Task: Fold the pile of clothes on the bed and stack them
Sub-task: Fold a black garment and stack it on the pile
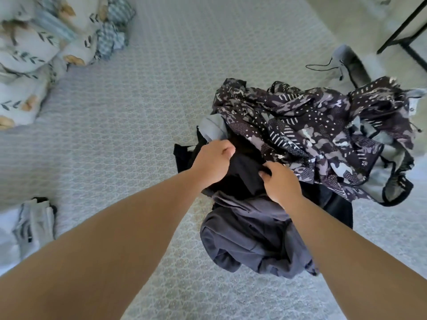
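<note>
Where the pile (312,139) lies, both hands (213,162) grip its black garment (242,176).

My two arms are bare from the lower edge of the view right up to the wrists, with no sleeve or cuff on them, and my left hand (213,163) and right hand (280,182) are bare too, fingernails short and plain.
</note>
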